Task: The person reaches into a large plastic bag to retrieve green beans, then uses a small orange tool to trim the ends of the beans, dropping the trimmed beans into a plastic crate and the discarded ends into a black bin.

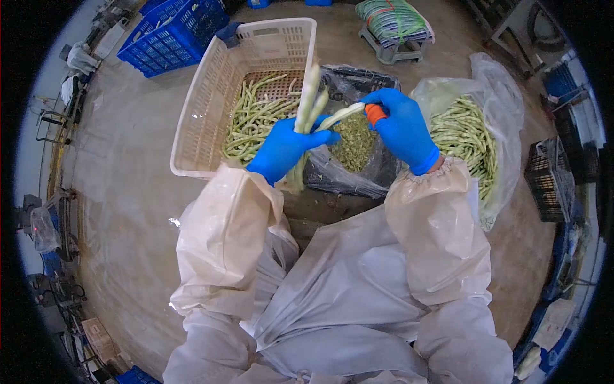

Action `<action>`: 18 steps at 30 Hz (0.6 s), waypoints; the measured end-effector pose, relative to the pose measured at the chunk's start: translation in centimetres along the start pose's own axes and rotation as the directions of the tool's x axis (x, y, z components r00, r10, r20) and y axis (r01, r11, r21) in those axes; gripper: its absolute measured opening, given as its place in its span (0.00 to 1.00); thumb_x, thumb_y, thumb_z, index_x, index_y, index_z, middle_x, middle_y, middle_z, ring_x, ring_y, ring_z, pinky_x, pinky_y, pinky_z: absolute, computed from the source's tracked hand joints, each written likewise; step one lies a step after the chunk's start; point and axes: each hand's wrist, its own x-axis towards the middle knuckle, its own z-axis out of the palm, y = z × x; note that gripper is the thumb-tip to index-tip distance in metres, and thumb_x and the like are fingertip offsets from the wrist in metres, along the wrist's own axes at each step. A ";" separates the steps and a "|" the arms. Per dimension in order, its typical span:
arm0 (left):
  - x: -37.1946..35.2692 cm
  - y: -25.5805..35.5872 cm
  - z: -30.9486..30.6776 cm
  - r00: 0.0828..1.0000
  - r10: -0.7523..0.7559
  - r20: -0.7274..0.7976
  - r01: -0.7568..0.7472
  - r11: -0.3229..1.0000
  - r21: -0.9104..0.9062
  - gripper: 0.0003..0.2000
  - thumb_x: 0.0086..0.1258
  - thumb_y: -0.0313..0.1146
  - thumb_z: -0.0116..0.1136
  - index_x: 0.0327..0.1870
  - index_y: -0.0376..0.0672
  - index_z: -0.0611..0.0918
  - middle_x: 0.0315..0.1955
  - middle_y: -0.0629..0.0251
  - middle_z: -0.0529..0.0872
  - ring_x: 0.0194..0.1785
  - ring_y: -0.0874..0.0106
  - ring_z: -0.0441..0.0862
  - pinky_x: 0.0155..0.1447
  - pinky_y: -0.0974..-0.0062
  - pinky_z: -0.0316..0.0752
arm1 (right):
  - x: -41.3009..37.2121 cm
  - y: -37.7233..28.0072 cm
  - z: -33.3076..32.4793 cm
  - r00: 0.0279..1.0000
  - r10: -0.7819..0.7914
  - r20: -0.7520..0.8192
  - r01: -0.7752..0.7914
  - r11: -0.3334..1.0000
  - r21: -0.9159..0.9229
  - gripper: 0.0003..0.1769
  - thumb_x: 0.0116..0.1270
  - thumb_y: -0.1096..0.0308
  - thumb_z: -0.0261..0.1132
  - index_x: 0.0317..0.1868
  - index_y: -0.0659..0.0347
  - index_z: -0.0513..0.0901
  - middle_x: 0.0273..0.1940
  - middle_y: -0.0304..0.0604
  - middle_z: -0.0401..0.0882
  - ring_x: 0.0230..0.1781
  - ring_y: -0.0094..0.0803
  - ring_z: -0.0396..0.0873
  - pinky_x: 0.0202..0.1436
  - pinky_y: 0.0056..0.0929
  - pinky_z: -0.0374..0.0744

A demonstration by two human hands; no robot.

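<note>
left hand point(284, 148) clenched on beans point(308, 102) | right hand point(404, 130) pinching orange tool point(374, 114)

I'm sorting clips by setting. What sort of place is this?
Probably a vegetable-processing workshop. The left hand grips long green beans, the right hand an orange tool; a white basket and a clear bag hold more beans, and blue crates stand on the bare floor.

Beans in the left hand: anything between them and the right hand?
Nothing visible. The left hand grips the beans upright; one of them bends across to the right hand, whose orange tool appears to meet its tip. Only the black bag lies below.
</note>
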 end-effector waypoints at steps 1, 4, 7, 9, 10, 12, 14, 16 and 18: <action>0.2 -0.5 0.2 0.995 0.063 -0.074 -0.047 0.979 0.199 0.15 0.63 0.34 0.61 0.47 0.34 0.80 0.34 0.61 0.85 0.34 0.72 0.80 0.39 0.75 0.73 | 0.0 0.1 0.1 1.000 0.004 0.005 -0.004 1.000 -0.001 0.08 0.58 0.72 0.61 0.38 0.63 0.81 0.30 0.53 0.79 0.28 0.39 0.79 0.32 0.34 0.76; 0.0 -0.5 0.6 0.974 0.194 -0.120 -0.098 0.832 0.546 0.13 0.61 0.36 0.63 0.39 0.35 0.83 0.29 0.64 0.85 0.32 0.72 0.80 0.38 0.73 0.72 | 0.0 -0.8 0.1 0.994 0.110 0.029 -0.113 0.983 0.143 0.08 0.60 0.70 0.60 0.38 0.64 0.81 0.29 0.49 0.80 0.29 0.34 0.79 0.32 0.32 0.76; -0.2 -0.2 0.9 0.988 0.143 -0.058 -0.109 0.913 0.394 0.14 0.63 0.34 0.61 0.45 0.34 0.81 0.32 0.61 0.85 0.33 0.70 0.81 0.39 0.72 0.74 | 0.2 -2.4 -0.5 0.944 0.293 0.153 -0.328 0.772 0.544 0.10 0.62 0.70 0.60 0.39 0.67 0.80 0.30 0.45 0.81 0.30 0.29 0.78 0.32 0.29 0.76; 0.0 -0.4 0.9 0.993 0.114 0.022 -0.114 0.993 -0.021 0.15 0.64 0.32 0.59 0.49 0.32 0.79 0.34 0.59 0.84 0.34 0.69 0.82 0.41 0.72 0.76 | 0.5 -2.3 -0.9 0.928 0.267 0.259 -0.367 0.543 0.755 0.11 0.63 0.70 0.59 0.41 0.69 0.80 0.31 0.42 0.81 0.30 0.26 0.78 0.32 0.26 0.76; 0.0 -0.2 1.0 0.997 0.082 0.003 -0.081 0.990 -0.115 0.15 0.65 0.31 0.58 0.49 0.32 0.78 0.35 0.58 0.84 0.35 0.68 0.82 0.41 0.71 0.78 | 0.3 -2.3 -0.5 0.936 0.238 0.258 -0.349 0.538 0.767 0.11 0.63 0.71 0.59 0.42 0.70 0.80 0.31 0.42 0.81 0.29 0.26 0.77 0.33 0.25 0.76; -0.1 0.4 1.2 1.000 0.011 -0.022 -0.017 0.955 -0.297 0.13 0.66 0.29 0.56 0.49 0.32 0.77 0.36 0.56 0.84 0.37 0.66 0.83 0.43 0.69 0.80 | -0.1 -2.3 0.7 0.950 0.183 0.254 -0.313 0.525 0.792 0.12 0.63 0.72 0.58 0.43 0.71 0.80 0.32 0.42 0.82 0.28 0.25 0.77 0.33 0.23 0.76; 0.3 0.3 0.3 1.000 0.006 -0.031 -0.016 0.942 -0.336 0.15 0.66 0.26 0.54 0.52 0.30 0.74 0.38 0.53 0.83 0.41 0.63 0.83 0.45 0.65 0.82 | 0.0 -2.5 0.6 0.927 0.246 0.282 -0.374 0.583 0.721 0.12 0.63 0.72 0.59 0.43 0.71 0.80 0.32 0.42 0.82 0.28 0.25 0.77 0.32 0.22 0.76; 0.3 0.2 0.2 0.998 -0.004 -0.070 -0.023 0.921 -0.389 0.15 0.66 0.26 0.55 0.52 0.30 0.74 0.38 0.54 0.83 0.42 0.63 0.83 0.45 0.65 0.82 | -0.1 -2.5 0.7 0.912 0.288 0.293 -0.410 0.611 0.677 0.11 0.63 0.72 0.59 0.43 0.70 0.81 0.32 0.41 0.82 0.28 0.24 0.78 0.32 0.22 0.76; 0.1 -0.1 0.4 0.999 -0.038 0.003 0.036 0.918 -0.394 0.15 0.66 0.27 0.54 0.52 0.30 0.74 0.41 0.52 0.82 0.43 0.62 0.83 0.46 0.65 0.82 | -0.2 -2.5 1.0 0.907 0.309 0.285 -0.419 0.614 0.668 0.11 0.63 0.72 0.60 0.43 0.69 0.81 0.32 0.41 0.82 0.29 0.24 0.78 0.32 0.22 0.76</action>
